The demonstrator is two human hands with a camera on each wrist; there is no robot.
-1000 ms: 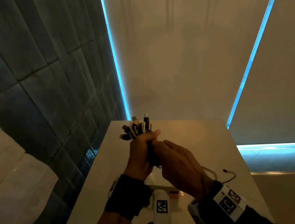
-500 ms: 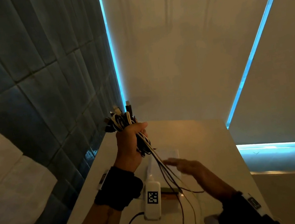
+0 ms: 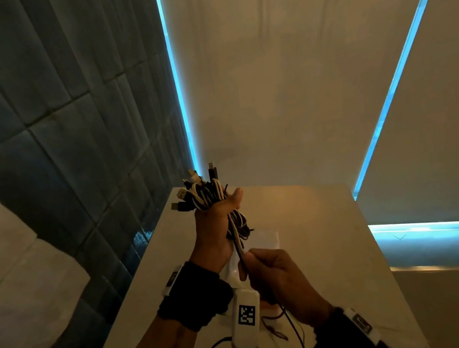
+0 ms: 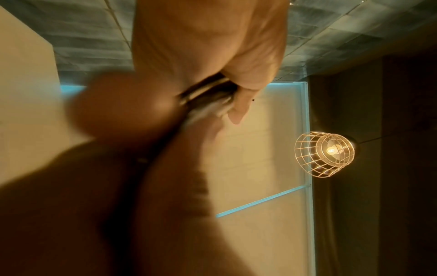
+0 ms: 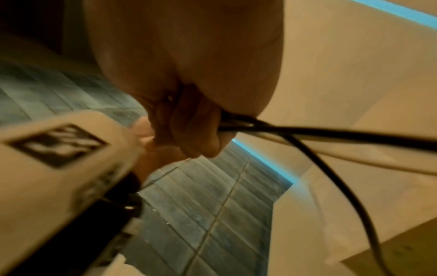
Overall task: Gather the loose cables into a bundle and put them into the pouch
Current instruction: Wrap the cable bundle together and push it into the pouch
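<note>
My left hand [image 3: 218,218] grips a bundle of black and white cables [image 3: 204,192] upright above the table, with the plugs sticking out of the top of the fist. Strands hang down from the fist to my right hand [image 3: 266,270], which holds them just below; in the right wrist view its fingers [image 5: 196,128] curl round the black cable strands [image 5: 307,134]. The cables [image 4: 208,93] show blurred in the left wrist view. A pale clear pouch [image 3: 265,238] lies flat on the table behind my hands, partly hidden.
The white table [image 3: 318,249] stands against a dark tiled wall [image 3: 55,108] on the left and window blinds behind. Thin loose cable ends [image 3: 276,330] trail on the table near my wrists. A caged lamp [image 4: 325,154] hangs overhead.
The left hand has lifted the bundle higher. The right hand let go, reached flat toward the pouch, and now has come back and holds the hanging strands below the left hand.
</note>
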